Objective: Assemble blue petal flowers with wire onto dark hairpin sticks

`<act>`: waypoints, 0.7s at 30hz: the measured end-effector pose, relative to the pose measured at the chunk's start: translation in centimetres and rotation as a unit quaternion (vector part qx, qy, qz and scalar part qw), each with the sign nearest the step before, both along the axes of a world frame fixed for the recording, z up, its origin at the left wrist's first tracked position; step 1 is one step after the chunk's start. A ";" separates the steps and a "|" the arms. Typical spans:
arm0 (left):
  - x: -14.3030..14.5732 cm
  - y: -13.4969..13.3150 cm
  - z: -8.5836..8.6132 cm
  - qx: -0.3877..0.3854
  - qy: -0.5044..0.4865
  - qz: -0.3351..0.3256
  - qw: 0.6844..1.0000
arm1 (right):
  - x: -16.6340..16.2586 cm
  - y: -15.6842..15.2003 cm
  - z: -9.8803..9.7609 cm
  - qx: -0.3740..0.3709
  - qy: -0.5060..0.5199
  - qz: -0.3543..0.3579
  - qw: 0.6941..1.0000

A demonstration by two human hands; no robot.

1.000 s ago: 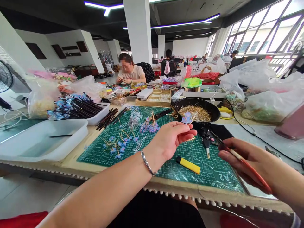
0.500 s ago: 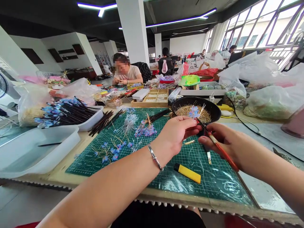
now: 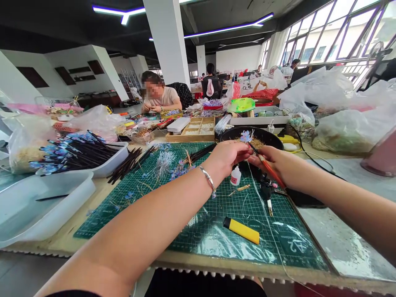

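Observation:
My left hand [image 3: 230,154] is closed, its fingertips pinching a small blue flower sprig [image 3: 246,136] whose petals and pale wires stick up above them. My right hand [image 3: 275,163] wraps round a slim stick [image 3: 272,171], dark near its tip and orange-red lower down. The stick's dark end meets the left fingertips under the flower; the exact contact is hidden by the fingers. From the hands a thin pale thread [image 3: 262,202] hangs down across the green cutting mat [image 3: 198,243]. Below them stand a small white bottle [image 3: 235,176] and a bunch of keys [image 3: 266,187].
A yellow lighter [image 3: 243,231] lies on the mat. Behind the hands is a black bowl [image 3: 275,142] of gold-coloured pieces. To the left are dark sticks with blue flowers [image 3: 80,150] and a white plastic tub [image 3: 83,185]. A co-worker [image 3: 163,97] sits across the table.
Both hands have moved up and away from me, still holding the sprig and stick. The small bottle and more of the keys now show; the whole view has shifted slightly.

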State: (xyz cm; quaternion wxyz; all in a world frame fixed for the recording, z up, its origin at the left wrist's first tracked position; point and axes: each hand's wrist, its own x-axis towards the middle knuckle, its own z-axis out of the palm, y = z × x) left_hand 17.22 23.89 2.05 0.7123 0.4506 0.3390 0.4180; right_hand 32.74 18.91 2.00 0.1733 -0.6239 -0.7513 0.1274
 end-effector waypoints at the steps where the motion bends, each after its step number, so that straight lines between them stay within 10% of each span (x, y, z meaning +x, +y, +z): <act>1: 0.2 0.6 -0.1 0.003 0.007 -0.002 1.000 | 0.2 0.5 -0.1 -0.003 -0.002 0.003 1.000; 21: 0.7 3.4 0.1 0.013 0.084 -0.036 0.996 | 2.2 1.3 0.1 -0.054 -0.064 -0.086 0.993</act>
